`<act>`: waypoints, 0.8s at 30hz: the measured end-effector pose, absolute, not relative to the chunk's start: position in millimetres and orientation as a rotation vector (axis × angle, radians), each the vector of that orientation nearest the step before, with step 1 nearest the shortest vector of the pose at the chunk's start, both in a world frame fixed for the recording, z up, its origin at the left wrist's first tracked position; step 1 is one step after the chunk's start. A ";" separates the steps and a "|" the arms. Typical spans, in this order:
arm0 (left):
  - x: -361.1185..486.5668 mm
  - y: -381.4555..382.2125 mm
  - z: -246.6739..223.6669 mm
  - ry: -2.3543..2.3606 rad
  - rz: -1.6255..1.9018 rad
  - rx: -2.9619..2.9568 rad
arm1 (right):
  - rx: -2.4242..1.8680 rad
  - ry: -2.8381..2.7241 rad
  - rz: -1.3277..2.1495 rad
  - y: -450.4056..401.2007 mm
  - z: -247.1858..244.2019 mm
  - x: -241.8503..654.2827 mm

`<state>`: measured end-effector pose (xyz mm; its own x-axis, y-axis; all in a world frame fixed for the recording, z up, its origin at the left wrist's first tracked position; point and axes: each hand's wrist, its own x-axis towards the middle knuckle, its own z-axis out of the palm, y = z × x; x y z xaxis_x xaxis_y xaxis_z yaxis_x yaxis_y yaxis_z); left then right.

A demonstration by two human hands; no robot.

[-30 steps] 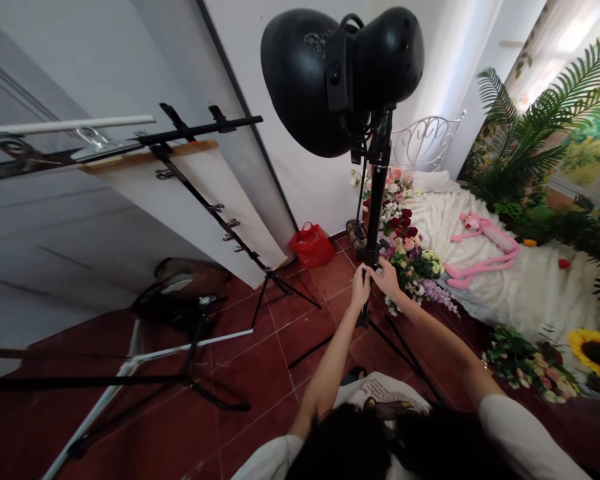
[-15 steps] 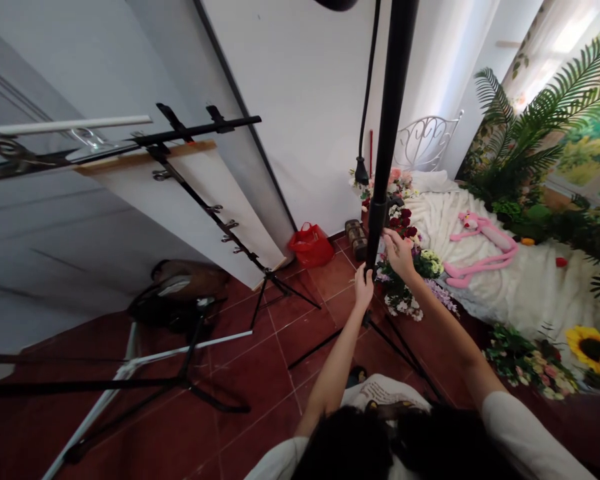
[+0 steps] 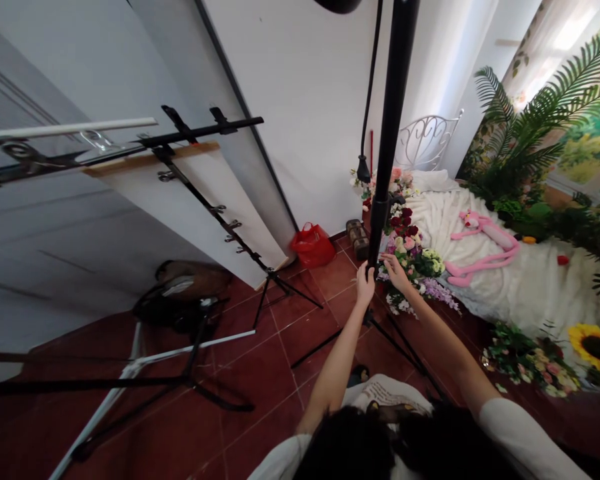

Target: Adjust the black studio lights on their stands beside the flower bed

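Observation:
A black light stand [image 3: 391, 113] rises close in front of me, its pole leaning slightly to the right toward the top. My left hand [image 3: 365, 285] is wrapped round the lower section of the pole, below the dark collar. Just to the right of the pole is my right hand [image 3: 396, 275], its fingers apart and stretched toward the stand. Whether those fingertips touch the pole I cannot tell. A black cable with a plug [image 3: 363, 169] hangs beside the upper pole.
Left stands a backdrop frame with a white sheet [image 3: 200, 207] and clips; a white-legged stand [image 3: 135, 365] spreads over the tiles. A red bag [image 3: 314, 245] sits by the wall. Flowers [image 3: 405, 240] border a white fur cover [image 3: 505, 287] with a pink plush toy [image 3: 495, 235].
My right hand has moved down along the pole, from near the collar to about the height of my left hand. The left hand keeps its hold on the stand.

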<state>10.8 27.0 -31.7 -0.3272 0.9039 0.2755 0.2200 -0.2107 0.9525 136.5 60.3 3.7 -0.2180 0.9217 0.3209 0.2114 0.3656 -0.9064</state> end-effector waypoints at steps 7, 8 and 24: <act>10.6 26.4 -32.2 1.507 1.551 1.315 | -1.549 -1.415 0.828 89.3 6.9 117.7; 10.3 25.6 -30.2 1.491 1.550 1.317 | -1.593 -1.392 0.836 93.0 9.3 116.2; 37.9 -58.8 -100.8 1.479 1.344 1.018 | -1.547 -0.673 1.432 -64.9 -55.8 215.0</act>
